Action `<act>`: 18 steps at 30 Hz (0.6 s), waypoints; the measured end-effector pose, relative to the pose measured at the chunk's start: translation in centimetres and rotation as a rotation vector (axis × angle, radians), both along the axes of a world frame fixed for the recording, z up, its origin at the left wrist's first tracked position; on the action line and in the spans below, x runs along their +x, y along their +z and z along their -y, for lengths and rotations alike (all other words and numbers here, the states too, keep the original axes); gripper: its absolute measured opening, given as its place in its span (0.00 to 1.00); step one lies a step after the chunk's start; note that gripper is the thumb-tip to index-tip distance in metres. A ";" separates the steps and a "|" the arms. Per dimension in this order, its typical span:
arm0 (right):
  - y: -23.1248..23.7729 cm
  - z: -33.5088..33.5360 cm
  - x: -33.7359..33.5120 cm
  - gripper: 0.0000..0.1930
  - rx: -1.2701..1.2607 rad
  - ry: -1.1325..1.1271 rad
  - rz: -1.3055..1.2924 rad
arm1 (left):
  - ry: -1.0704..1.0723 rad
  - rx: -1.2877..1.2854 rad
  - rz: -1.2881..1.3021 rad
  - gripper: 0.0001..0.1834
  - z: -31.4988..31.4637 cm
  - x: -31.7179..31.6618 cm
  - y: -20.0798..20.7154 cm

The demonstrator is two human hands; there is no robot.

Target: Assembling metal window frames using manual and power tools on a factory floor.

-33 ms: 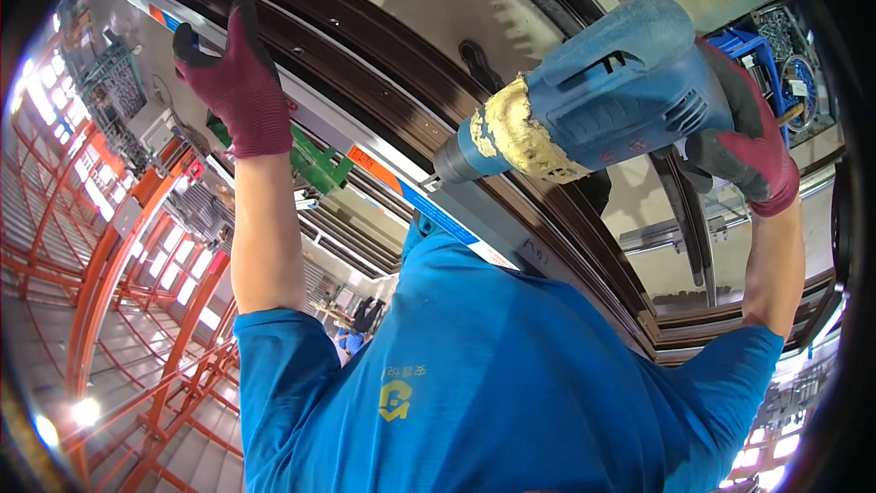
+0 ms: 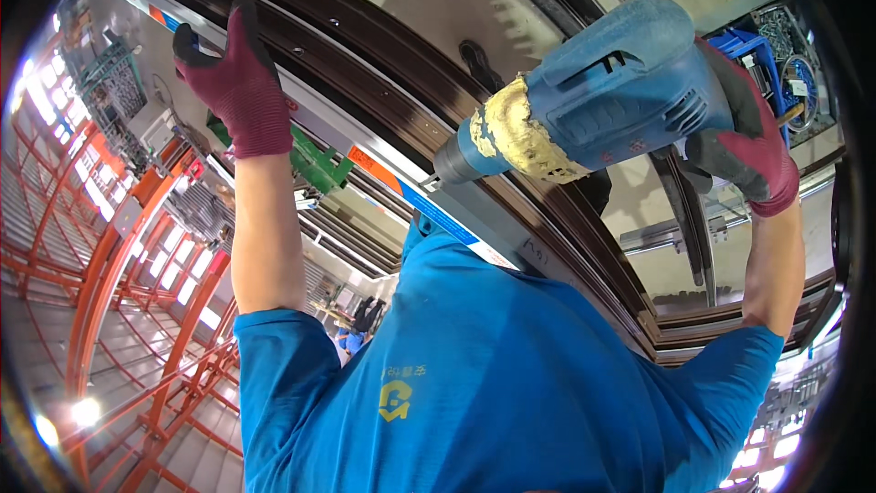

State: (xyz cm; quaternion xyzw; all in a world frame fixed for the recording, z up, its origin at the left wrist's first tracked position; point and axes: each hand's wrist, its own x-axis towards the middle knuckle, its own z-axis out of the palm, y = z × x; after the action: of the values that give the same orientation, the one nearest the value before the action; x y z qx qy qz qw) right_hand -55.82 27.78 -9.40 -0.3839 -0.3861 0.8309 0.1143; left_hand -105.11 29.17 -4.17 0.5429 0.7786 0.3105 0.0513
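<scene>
My right hand [image 2: 753, 132], in a maroon and dark grey glove, is closed around the rear handle of a blue power drill [image 2: 620, 91]. Cracked yellow material wraps the drill's front collar. Its chuck points left and down, with the tip at the grey edge strip of a dark brown metal frame [image 2: 401, 110]; whether the tip touches cannot be made out. My left hand [image 2: 235, 87], gloved alike, lies at the frame's far left edge with thumb and fingers apart. An orange, white and blue label strip [image 2: 424, 205] runs along the frame edge between my hands.
A blue crate [image 2: 762, 50] with small metal parts is at the far right. Green metal equipment [image 2: 315, 164] stands beyond the frame's left edge. Orange-red steel framework [image 2: 109, 265] fills the left side. More dark profiles [image 2: 684, 210] lie below the drill.
</scene>
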 end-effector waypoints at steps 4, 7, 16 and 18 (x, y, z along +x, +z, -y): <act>0.2 0.2 -0.4 0.55 -0.082 -0.047 -0.033 | -0.004 0.052 0.234 0.33 0.0 0.5 0.1; 2.9 -0.6 -3.7 0.54 -0.144 -0.030 0.008 | 0.014 -0.086 -0.246 0.35 0.0 0.3 0.3; -3.6 1.3 4.0 0.52 0.078 -0.284 0.107 | 0.019 -0.016 0.273 0.35 0.3 0.6 0.6; -3.2 1.7 5.9 0.46 0.051 -0.329 0.131 | 0.023 0.006 0.347 0.36 0.0 0.8 0.0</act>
State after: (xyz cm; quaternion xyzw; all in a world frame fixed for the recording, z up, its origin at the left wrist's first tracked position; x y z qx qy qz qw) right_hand -49.89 26.11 -12.58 -0.4923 -0.3456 0.7642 0.2329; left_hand -104.29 29.17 -4.12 0.4723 0.7633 0.4025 0.1797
